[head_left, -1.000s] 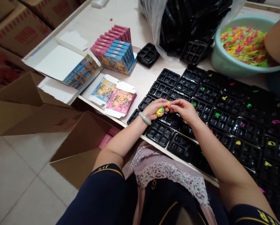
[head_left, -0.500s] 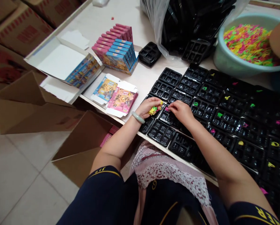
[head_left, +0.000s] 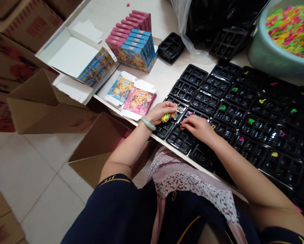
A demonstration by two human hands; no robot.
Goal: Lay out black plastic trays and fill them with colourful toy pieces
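Note:
My left hand (head_left: 163, 112), with a pale green bangle (head_left: 148, 123) at the wrist, is closed around a bunch of small yellow and green plastic rings (head_left: 165, 117). Between the thumb and forefinger of my right hand (head_left: 200, 128) is a small orange plastic ring (head_left: 182, 127). It is just over a black plastic compartment tray (head_left: 181, 139) near the table's front edge. Behind my right fingers, a pink ring (head_left: 190, 114) lies in another black tray (head_left: 196, 113). More such trays spread to the right, many with one coloured ring, such as a green one (head_left: 223, 107).
A pale blue tub (head_left: 265, 51) of coloured rings stands at the back right. Beside it, a clear bag (head_left: 178, 12) holds black trays. Small pink and blue boxes (head_left: 139, 44), flat printed cartons (head_left: 139, 101) and an open white box (head_left: 70, 57) are on the left. Open cardboard boxes (head_left: 90, 145) stand below.
My right hand has shifted from the tray with the pink ring to the one nearer me, now with an orange ring. My left hand still holds its bunch. The view has shifted slightly.

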